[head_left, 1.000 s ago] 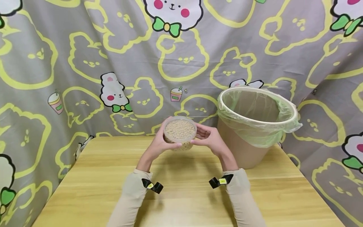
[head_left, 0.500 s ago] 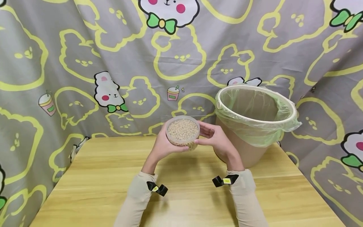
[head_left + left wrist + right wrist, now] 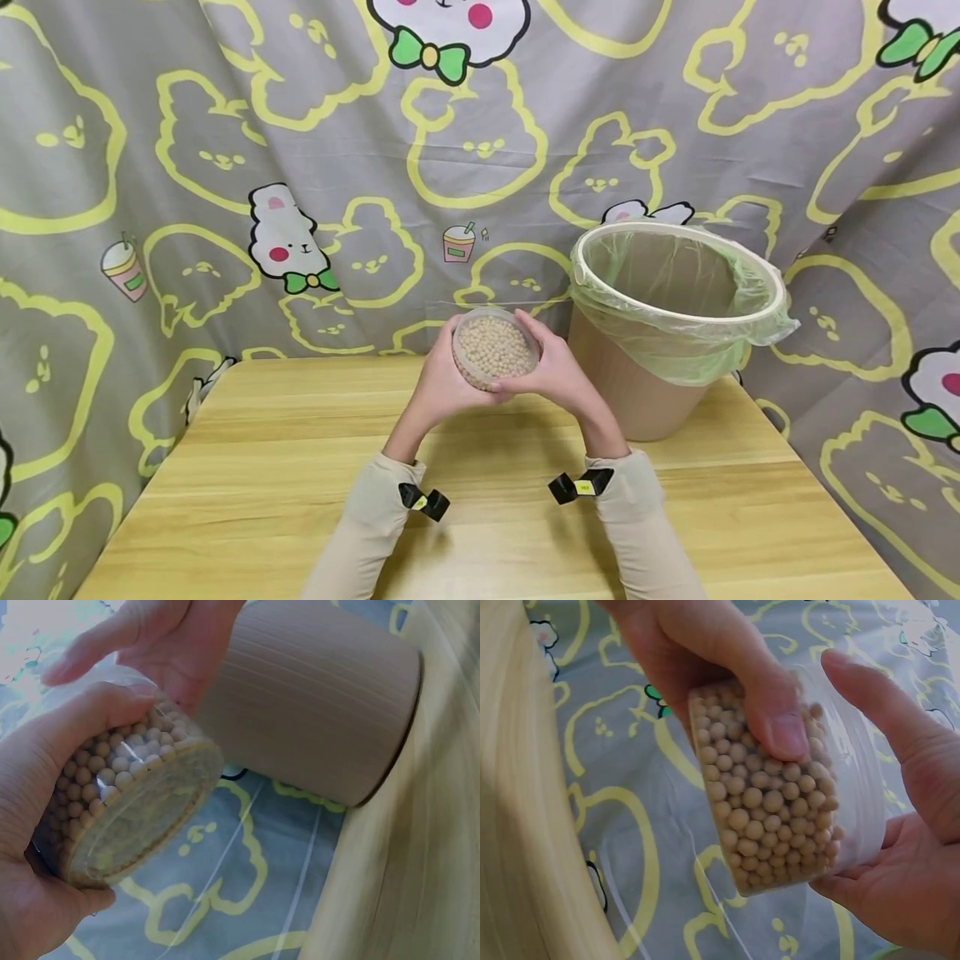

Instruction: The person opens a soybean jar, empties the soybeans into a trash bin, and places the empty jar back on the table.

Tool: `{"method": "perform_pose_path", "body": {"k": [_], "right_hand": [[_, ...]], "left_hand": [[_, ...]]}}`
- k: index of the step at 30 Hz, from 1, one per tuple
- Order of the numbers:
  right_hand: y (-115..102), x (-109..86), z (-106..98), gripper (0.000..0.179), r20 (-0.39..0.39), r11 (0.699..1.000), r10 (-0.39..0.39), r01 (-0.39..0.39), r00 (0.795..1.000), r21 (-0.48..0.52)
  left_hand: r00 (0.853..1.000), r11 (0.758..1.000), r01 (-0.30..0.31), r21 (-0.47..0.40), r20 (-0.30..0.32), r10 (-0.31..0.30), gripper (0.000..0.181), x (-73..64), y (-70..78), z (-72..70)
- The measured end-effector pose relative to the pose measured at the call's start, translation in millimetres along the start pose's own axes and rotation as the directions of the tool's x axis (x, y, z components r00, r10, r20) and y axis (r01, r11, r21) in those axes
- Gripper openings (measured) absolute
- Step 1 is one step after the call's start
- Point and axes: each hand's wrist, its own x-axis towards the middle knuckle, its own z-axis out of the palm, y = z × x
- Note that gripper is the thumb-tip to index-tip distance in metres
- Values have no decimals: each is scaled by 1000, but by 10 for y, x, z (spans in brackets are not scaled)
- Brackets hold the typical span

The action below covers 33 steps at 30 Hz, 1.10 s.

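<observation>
A clear round plastic jar (image 3: 495,346) full of small beige balls is held above the table, its top tilted toward the head camera. My left hand (image 3: 442,375) grips its side, with the thumb lying across the wall in the left wrist view. Around the upper rim curls my right hand (image 3: 558,371), thumb at the near side and fingers at the far side. The right wrist view shows the packed balls (image 3: 772,802) and a clear band (image 3: 859,780) at the top between the right thumb and fingers. Whether that band is a separate lid, I cannot tell.
A tall beige trash bin (image 3: 630,383) lined with a green plastic bag (image 3: 675,354) stands at the table's back right. The wooden table (image 3: 262,467) ends at a grey patterned curtain (image 3: 352,125) behind. Each sleeve carries a small black wrist camera (image 3: 581,485).
The jar has shifted slightly right and tilted more toward the head camera. My right hand's fingers, earlier partly off the jar, have come in around its rim.
</observation>
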Motion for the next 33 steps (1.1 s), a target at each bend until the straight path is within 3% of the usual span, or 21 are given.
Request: {"method": "perform_pose_path", "body": {"k": [7, 11, 14, 17, 20, 23, 25, 28, 33], "right_hand": [[-16, -15, 68, 114, -92, 994, -41, 31, 995, -109], [-36, -23, 72, 112, -114, 987, -75, 57, 991, -147], [-56, -27, 72, 111, -99, 984, -85, 68, 991, -163], [-69, -34, 50, 108, -44, 980, -110, 101, 993, -171], [-72, -45, -8, 105, 41, 977, -153, 157, 987, -144], [-79, -55, -66, 104, 125, 979, -182, 191, 975, -72], [-76, -52, -85, 103, 158, 982, -182, 186, 971, -11], [-62, -40, -76, 100, 148, 986, -161, 153, 976, 63], [-54, -20, 32, 97, -1, 998, -57, 57, 998, 41]], "left_hand": [[998, 999, 46, 0, 42, -46, 123, -9, 9, -45], [998, 999, 19, -47, 66, -15, 120, 2, -14, -73], [993, 992, -4, -123, 118, 19, 118, 16, -59, -114], [978, 977, -19, -214, 200, 63, 118, 24, -125, -171], [952, 955, -36, -294, 279, 122, 118, 36, -174, -221], [926, 928, -44, -369, 334, 177, 115, 45, -195, -251], [918, 914, -36, -404, 347, 190, 113, 47, -198, -257], [934, 909, -15, -417, 318, 161, 110, 39, -194, -243], [989, 956, 39, -292, 148, 5, 111, 6, -152, -173]]}}
